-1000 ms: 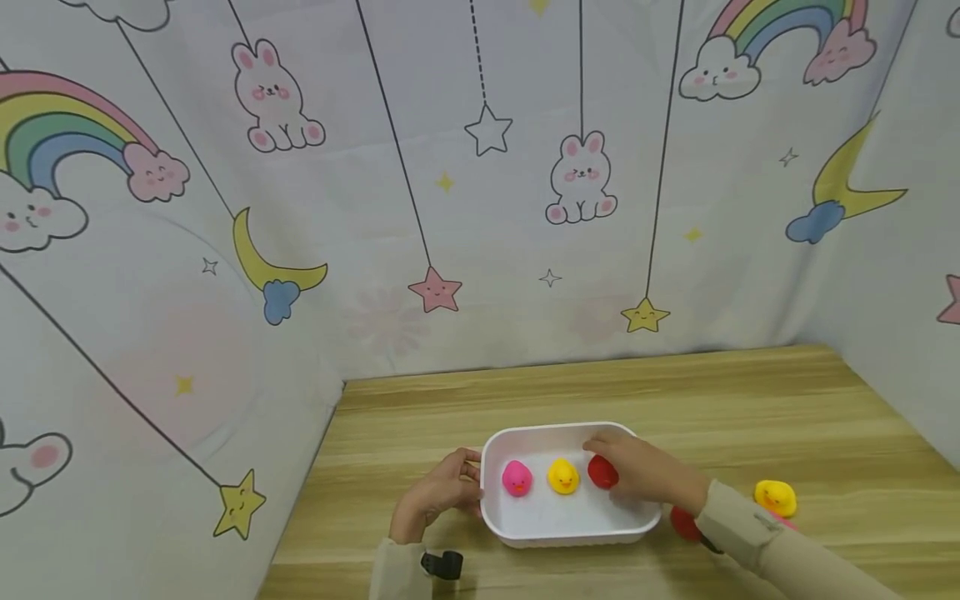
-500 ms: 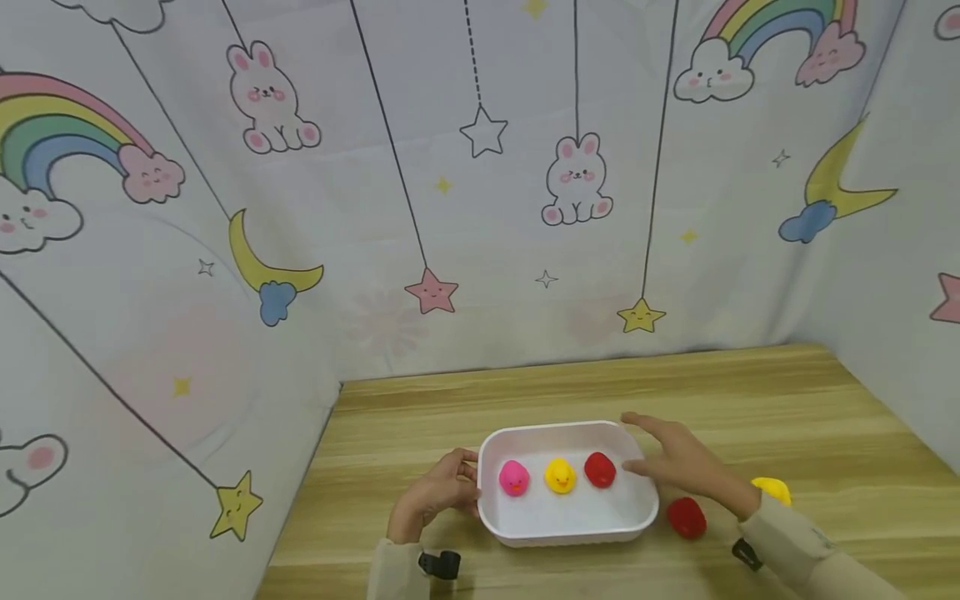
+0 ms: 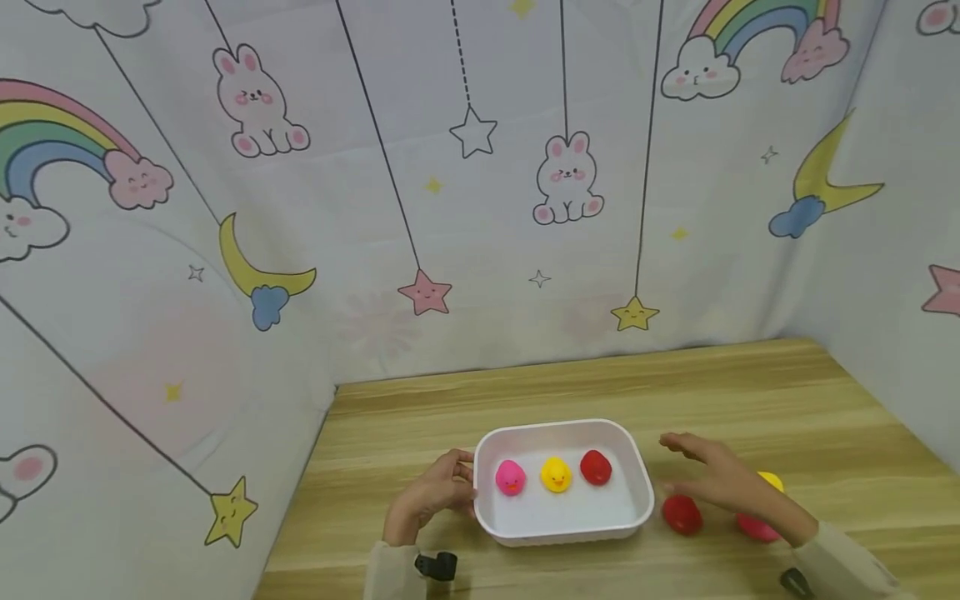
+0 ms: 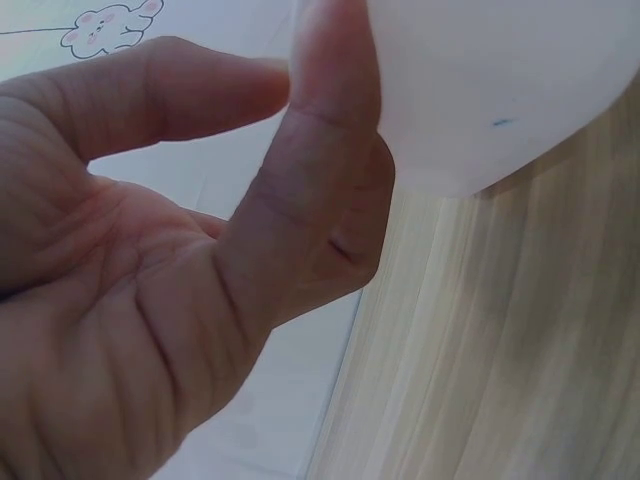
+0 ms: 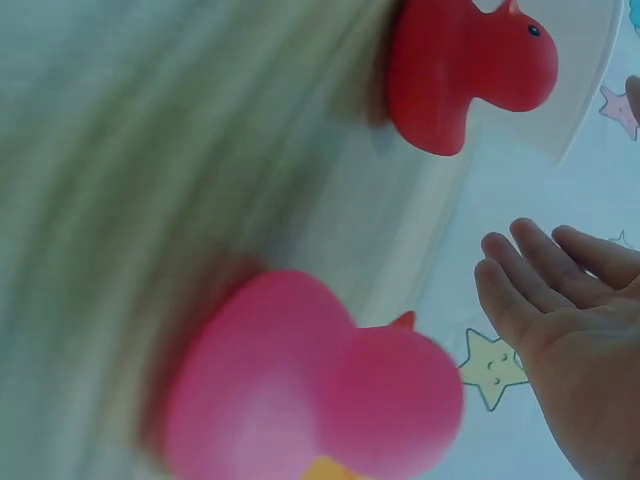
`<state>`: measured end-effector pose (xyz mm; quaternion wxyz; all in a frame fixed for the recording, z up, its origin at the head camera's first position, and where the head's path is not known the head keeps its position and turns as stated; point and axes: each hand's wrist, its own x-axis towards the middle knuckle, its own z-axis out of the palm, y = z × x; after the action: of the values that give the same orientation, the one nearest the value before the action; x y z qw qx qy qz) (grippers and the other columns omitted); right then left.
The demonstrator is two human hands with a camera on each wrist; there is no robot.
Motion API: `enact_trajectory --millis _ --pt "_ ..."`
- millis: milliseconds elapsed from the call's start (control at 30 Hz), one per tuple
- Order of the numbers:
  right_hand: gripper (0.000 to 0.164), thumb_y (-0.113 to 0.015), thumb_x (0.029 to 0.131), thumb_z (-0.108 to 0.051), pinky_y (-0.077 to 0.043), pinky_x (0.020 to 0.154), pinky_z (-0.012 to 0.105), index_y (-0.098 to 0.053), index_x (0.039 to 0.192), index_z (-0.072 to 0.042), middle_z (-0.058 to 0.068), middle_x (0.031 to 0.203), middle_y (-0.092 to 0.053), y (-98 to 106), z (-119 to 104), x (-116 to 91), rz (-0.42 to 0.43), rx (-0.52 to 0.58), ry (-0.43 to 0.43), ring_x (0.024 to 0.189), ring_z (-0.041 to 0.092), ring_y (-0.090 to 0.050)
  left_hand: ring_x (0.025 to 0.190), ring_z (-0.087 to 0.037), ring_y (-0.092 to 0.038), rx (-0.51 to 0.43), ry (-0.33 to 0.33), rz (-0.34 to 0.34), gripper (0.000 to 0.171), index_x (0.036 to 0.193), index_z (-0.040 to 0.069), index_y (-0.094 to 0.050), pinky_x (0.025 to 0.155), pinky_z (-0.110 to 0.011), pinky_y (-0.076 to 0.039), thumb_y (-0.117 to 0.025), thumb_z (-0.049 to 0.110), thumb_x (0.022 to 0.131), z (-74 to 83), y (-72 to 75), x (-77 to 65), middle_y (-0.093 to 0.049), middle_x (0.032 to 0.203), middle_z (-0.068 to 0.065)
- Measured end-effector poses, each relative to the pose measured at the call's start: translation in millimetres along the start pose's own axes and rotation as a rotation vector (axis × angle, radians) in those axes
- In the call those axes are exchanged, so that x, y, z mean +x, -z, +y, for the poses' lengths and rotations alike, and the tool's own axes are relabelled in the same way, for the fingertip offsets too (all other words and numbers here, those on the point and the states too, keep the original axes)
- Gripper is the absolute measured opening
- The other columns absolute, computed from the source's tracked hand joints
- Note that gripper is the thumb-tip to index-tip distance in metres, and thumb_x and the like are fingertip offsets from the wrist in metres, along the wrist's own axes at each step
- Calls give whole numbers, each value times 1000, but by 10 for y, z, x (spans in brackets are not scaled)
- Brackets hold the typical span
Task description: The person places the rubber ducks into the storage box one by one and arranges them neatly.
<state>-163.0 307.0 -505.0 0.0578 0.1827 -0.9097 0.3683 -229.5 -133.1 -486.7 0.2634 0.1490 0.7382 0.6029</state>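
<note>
My left hand (image 3: 427,497) is at the left side of a white plastic box (image 3: 562,538), its relaxed fingers against the outer wall (image 4: 480,90). Inside that box a pink rubber duck (image 3: 511,478), a yellow rubber duck (image 3: 557,475) and a red rubber duck (image 3: 596,467) stand in a row. To the right of the box my right hand (image 3: 720,477) hovers with straight, spread fingers and holds nothing. Below its thumb another red duck (image 5: 470,80) is on the table. A second pink duck (image 5: 310,390) is closer to the right wrist.
Behind the right forearm a second yellow duck (image 3: 772,481) is partly hidden. The wooden table (image 3: 450,400) ends at a white cloth backdrop (image 3: 510,333) printed with rabbits, stars and moons, which also hangs along both sides.
My right hand has let go of the red duck inside the box and moved out to the right, over the ducks on the table. The left hand has stayed at the box.
</note>
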Motion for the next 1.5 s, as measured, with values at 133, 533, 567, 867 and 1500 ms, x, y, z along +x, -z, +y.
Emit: enact_trajectory --millis 133,533,567,867,1500 --pt "80 -90 74 -25 -55 93 53 -53 134 12 23 125 -64 1 13 -91 -68 29 -30 112 45 -61 67 -19 -60 -11 -3 3 60 134 -19 -34 63 -31 -62 -58 -11 80 -10 6 -15 -53 104 -26" --pt "90 -96 57 -23 -50 95 17 -54 128 13 18 119 -66 -120 71 -186 -90 37 12 109 28 -64 67 -19 -60 -27 -9 19 61 134 -20 -33 63 -31 -62 -59 -11 79 -28 39 -63 -53 104 -26" --pt "90 -96 57 -23 -49 95 15 -54 128 13 18 120 -65 -133 71 -183 -96 31 11 109 26 -64 68 -19 -60 -28 -10 19 61 134 -20 -33 63 -31 -62 -59 -11 79 -29 44 -66 -53 104 -26" --pt "76 -95 58 -20 -55 87 27 -60 120 8 9 110 -64 -224 72 -180 -85 -59 59 98 17 -60 68 -19 -59 -30 -9 5 61 134 -20 -33 64 -33 -63 -58 -10 79 -20 56 -81 -52 105 -25" --pt "63 -89 68 -5 -56 84 21 -61 122 10 16 111 -69 -18 -60 -196 -2 92 -9 96 3 -63 68 -18 -60 -15 -6 -24 62 134 -20 -32 64 -34 -63 -57 -11 78 9 36 -51 -53 106 -27"
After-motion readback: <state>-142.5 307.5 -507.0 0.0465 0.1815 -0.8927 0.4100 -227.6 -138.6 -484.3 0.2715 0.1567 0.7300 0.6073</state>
